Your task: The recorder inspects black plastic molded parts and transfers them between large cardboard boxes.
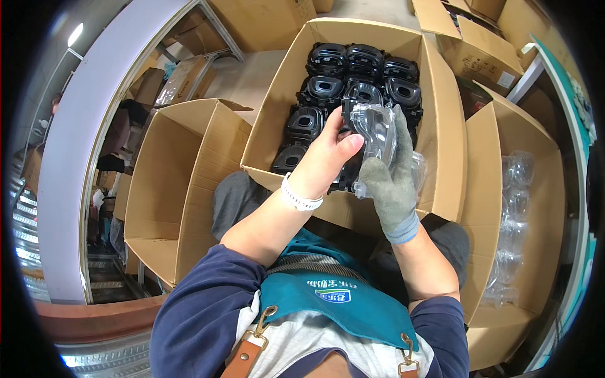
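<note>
Over a large open cardboard box (444,138), my two hands hold a clear, curved plastic cover (378,132) between them. My left hand (331,154) is bare, with a white band at the wrist, and closes on the cover's left side, thumb on top. A black edge shows by its fingertips; whether it is joined to the cover I cannot tell. My right hand (394,189), in a grey work glove, grips the right side with fingers stretched along it. Beneath lie several black plastic housings (324,88) in rows, each with an oval opening. Another clear piece shows beside the glove.
At the right, an open carton (542,252) has several clear plastic covers (510,227) stacked along its side. Another open carton (167,183) stands at the left by a pale frame (69,145). More cardboard boxes (479,53) are at the back right. A green-edged rack borders the right.
</note>
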A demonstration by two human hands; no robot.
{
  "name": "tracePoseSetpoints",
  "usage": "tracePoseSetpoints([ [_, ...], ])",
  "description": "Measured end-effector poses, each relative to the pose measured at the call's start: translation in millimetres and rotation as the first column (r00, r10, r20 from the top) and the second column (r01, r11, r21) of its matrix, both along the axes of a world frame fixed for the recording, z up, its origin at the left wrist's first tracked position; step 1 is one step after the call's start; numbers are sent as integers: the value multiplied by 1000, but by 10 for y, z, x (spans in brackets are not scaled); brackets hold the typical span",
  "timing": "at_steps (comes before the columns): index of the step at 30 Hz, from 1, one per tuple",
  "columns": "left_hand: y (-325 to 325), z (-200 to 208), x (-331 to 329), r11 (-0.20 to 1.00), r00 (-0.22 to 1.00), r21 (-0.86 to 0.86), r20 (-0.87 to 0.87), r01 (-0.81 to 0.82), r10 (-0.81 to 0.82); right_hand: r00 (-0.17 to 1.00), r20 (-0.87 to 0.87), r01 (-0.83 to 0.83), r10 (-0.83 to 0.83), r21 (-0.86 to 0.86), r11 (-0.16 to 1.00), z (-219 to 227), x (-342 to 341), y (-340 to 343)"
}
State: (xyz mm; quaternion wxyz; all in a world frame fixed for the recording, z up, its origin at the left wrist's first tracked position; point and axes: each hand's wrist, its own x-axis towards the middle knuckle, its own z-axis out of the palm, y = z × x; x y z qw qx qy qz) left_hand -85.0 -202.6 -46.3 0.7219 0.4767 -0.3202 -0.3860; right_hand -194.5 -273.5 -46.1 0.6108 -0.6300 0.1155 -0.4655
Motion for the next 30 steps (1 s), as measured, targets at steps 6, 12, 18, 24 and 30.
tracePoseSetpoints([
  [6, 6, -37, 42, 999, 996, 46, 87, 5, -9, 1000, 18, 3, -1, -68, 998, -20, 12, -69],
  [12, -86, 7, -139, 999, 994, -39, -107, 33, -37, 961, 4, -277, 278, 107, 955, -92, -37, -92],
  [18, -46, 54, -143, 985, 997, -169, -57, 37, -47, 969, -42, -245, 242, -88, 965, -174, -22, -220],
  [24, -84, -53, -152, 947, 992, -309, -60, 89, -113, 872, 232, -487, 430, 487, 725, -298, -4, -180],
  [30, -64, -109, -50, 822, 385, -270, 781, -501, 492, 956, 205, -284, 211, 452, 846, -141, 21, -187],
])
